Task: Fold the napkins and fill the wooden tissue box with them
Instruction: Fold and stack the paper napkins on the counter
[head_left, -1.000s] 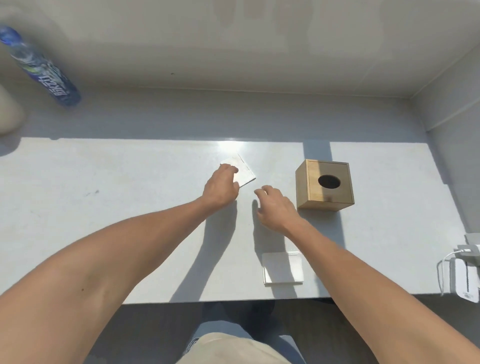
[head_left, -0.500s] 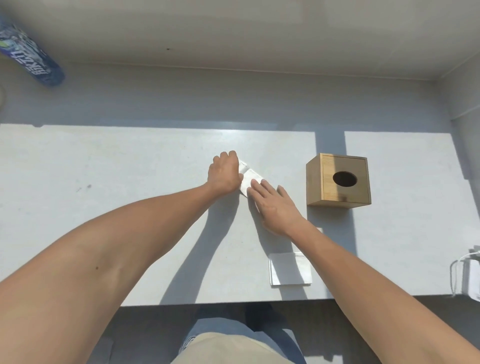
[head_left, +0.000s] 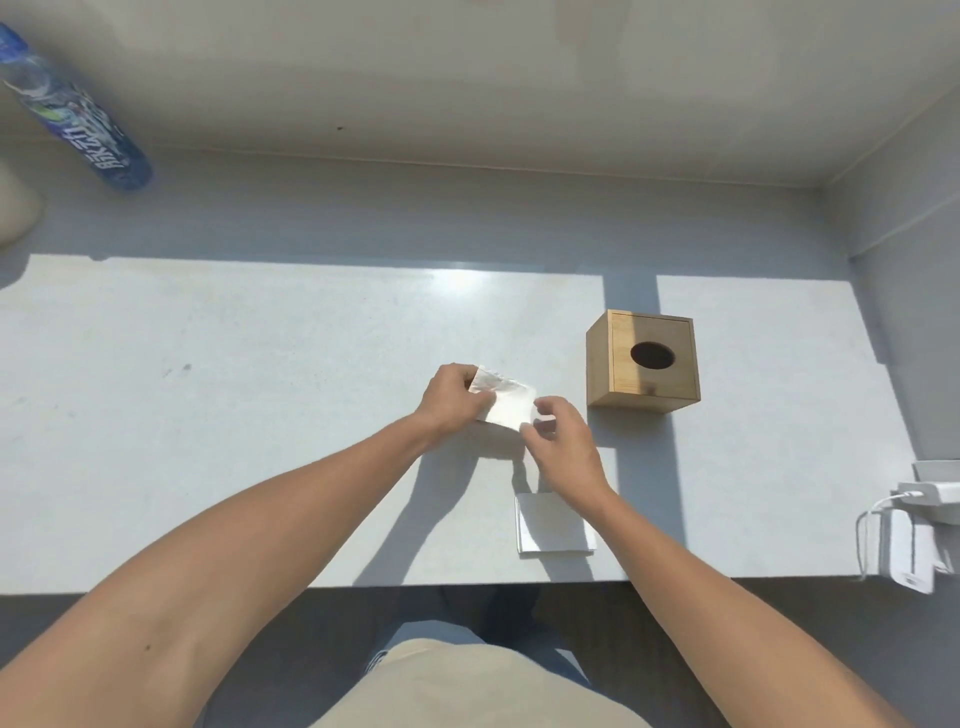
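Note:
A small white folded napkin (head_left: 506, 404) is held up off the white table (head_left: 234, 426) between both hands. My left hand (head_left: 451, 399) pinches its left edge and my right hand (head_left: 563, 447) pinches its lower right corner. The wooden tissue box (head_left: 644, 361) stands to the right of the hands, its round hole facing up and nothing showing in the hole. A stack of white napkins (head_left: 545, 530) lies near the table's front edge, partly hidden under my right wrist.
A blue plastic bottle (head_left: 78, 124) lies at the far left back. A white charger with a cable (head_left: 914, 530) sits at the table's right front corner. A wall runs along the back and the right side.
Both hands were pressing the napkin flat on the table; now they have lifted it and hold it by its edges, a little nearer to me.

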